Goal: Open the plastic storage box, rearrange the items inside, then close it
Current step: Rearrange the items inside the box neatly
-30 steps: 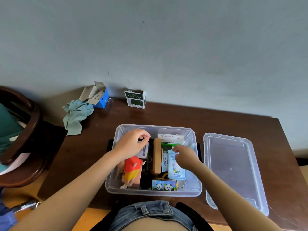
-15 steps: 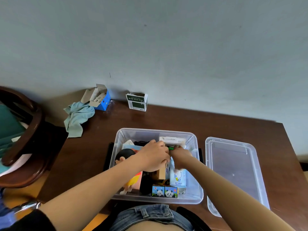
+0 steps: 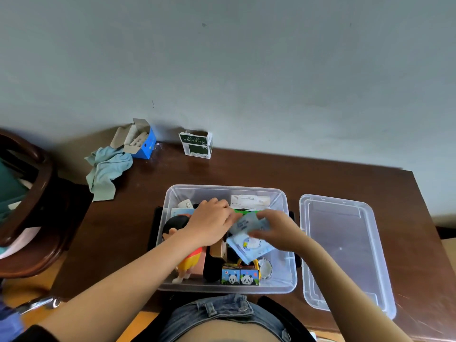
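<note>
Clear storage box [image 3: 291, 280] open on desk [image 3: 246, 171], lid [image 3: 345, 253] flat just right of box. Both hands inside box: right hand [image 3: 276, 230] fingers curled, pinching blue wet-wipe packs [image 3: 249, 245] w/ thumb; left hand [image 3: 212, 223] fingers bent down among items, grip can't tell. Panda boxes [image 3: 240, 276] at box's near wall.

Dark wooden bench [image 3: 259, 174] set against a pale wall. Near the front edge, an open clear plastic storage box [image 3: 290, 272], its lid [image 3: 345, 255] lying flat just beside it toward the right edge. At the back left corner, a crumpled light-blue cloth [image 3: 107, 172] touching an open blue carton [image 3: 143, 141]; along the back edge nearby, a green-and-white carton [image 3: 196, 145].
</note>
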Available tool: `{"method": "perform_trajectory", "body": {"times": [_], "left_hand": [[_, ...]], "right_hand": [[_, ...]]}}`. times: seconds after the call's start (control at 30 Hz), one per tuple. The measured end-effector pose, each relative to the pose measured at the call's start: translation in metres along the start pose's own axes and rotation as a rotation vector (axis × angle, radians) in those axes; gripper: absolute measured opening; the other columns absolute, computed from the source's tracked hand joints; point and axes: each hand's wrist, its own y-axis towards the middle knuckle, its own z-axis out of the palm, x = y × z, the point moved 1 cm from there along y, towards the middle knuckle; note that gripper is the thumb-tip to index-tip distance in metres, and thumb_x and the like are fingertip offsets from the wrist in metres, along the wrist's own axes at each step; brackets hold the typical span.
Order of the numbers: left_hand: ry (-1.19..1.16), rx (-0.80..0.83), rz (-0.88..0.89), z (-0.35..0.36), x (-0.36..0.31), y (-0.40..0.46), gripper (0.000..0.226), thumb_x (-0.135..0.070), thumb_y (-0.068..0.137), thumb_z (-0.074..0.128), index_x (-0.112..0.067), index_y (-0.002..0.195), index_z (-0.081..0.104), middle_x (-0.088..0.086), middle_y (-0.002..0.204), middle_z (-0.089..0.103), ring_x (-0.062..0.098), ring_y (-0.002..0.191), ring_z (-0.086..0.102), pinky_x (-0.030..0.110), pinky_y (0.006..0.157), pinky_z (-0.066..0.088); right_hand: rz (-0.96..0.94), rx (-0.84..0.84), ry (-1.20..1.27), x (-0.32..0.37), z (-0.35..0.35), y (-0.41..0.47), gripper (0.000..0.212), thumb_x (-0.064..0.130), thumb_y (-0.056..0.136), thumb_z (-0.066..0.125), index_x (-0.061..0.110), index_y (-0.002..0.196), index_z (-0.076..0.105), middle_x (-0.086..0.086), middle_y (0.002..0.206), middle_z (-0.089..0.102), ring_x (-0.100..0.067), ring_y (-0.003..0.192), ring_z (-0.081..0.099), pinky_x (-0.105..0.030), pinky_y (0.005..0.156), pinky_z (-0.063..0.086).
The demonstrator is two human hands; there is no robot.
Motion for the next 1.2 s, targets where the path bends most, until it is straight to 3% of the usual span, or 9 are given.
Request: {"method": "perform_trajectory", "body": {"times": [0.1,0.2,0.27,0.5,0.67,0.8,0.97,1.1,1.2], "left_hand": [[-0.469,-0.064,-0.107,-0.006,-0.001,-0.007,0.065,-0.066,0.090,0.015,-0.019,0.064,0.050,-0.007,0.064,0.049,0.007,0.063,0.048,0.031,0.066,0.033],[-0.813,0.072,-0.112,-0.013,-0.002,-0.006,0.055,-0.070,0.083,0.043,-0.025,0.106,0.067,-0.015,0.104,0.068,-0.001,0.097,0.060,0.026,0.087,0.047],[-0.883,0.085,-0.076,-0.016,-0.001,-0.003,0.025,-0.046,0.080,0.071,-0.031,0.099,0.065,-0.012,0.095,0.071,0.002,0.090,0.066,0.022,0.078,0.052],[-0.809,-0.088,-0.163,-0.028,0.022,-0.011,0.039,-0.026,0.081,0.073,-0.027,0.114,0.051,-0.014,0.104,0.061,0.001,0.092,0.062,0.018,0.073,0.051],[-0.791,-0.316,-0.407,-0.046,0.053,-0.020,0.018,-0.029,0.085,0.069,-0.016,0.094,0.060,-0.004,0.087,0.066,0.009,0.078,0.064,0.019,0.063,0.047],[-0.451,-0.183,-0.606,-0.045,0.067,-0.028,0.030,-0.043,0.087,0.060,-0.014,0.081,0.059,0.000,0.079,0.065,0.019,0.076,0.063,0.029,0.056,0.040],[-0.155,-0.057,-0.709,-0.050,0.063,-0.028,0.034,-0.052,0.085,0.055,-0.019,0.089,0.064,-0.002,0.083,0.067,0.017,0.075,0.063,0.026,0.050,0.038],[-0.144,0.103,-0.725,-0.058,0.064,-0.020,0.047,-0.041,0.083,0.061,0.003,0.099,0.065,0.015,0.098,0.065,0.030,0.094,0.064,0.042,0.073,0.052],[-0.153,0.073,-0.761,-0.059,0.068,-0.021,0.033,-0.034,0.083,0.064,-0.005,0.097,0.069,0.015,0.098,0.069,0.030,0.092,0.065,0.036,0.074,0.051]], "right_hand": [[-0.002,0.007,0.546,0.005,-0.005,-0.010,0.014,0.018,0.083,0.071,0.016,0.096,0.066,0.001,0.094,0.073,-0.013,0.081,0.071,-0.026,0.067,0.058],[0.016,-0.015,0.821,0.008,0.004,-0.010,0.017,0.012,0.086,0.067,0.012,0.102,0.065,-0.006,0.099,0.073,-0.021,0.090,0.071,-0.033,0.076,0.058],[0.044,-0.048,0.891,0.012,0.014,-0.006,0.017,0.013,0.087,0.066,0.013,0.104,0.064,-0.008,0.102,0.072,-0.022,0.092,0.070,-0.034,0.078,0.058],[0.125,0.023,0.910,0.018,0.034,0.005,0.028,0.040,0.093,0.053,0.020,0.113,0.059,0.002,0.110,0.067,-0.015,0.102,0.064,-0.030,0.086,0.054],[0.214,0.160,0.926,0.017,0.041,0.011,0.041,0.049,0.095,0.042,0.018,0.116,0.059,-0.002,0.106,0.064,-0.013,0.089,0.063,-0.030,0.079,0.054],[0.255,0.149,0.849,0.021,0.042,0.020,0.039,0.041,0.098,0.043,0.010,0.117,0.057,-0.003,0.098,0.062,-0.011,0.078,0.062,-0.028,0.072,0.053],[0.219,0.196,0.753,0.026,0.046,0.025,0.030,0.030,0.098,0.048,0.014,0.122,0.054,-0.003,0.103,0.061,-0.008,0.078,0.060,-0.023,0.070,0.051],[0.212,0.158,0.743,0.029,0.049,0.025,0.031,0.031,0.097,0.049,0.017,0.124,0.051,-0.002,0.103,0.063,-0.010,0.079,0.062,-0.026,0.072,0.051],[0.188,0.107,0.770,0.031,0.049,0.026,0.034,0.034,0.096,0.049,0.025,0.128,0.044,-0.003,0.103,0.064,-0.011,0.078,0.063,-0.025,0.068,0.052]]}}
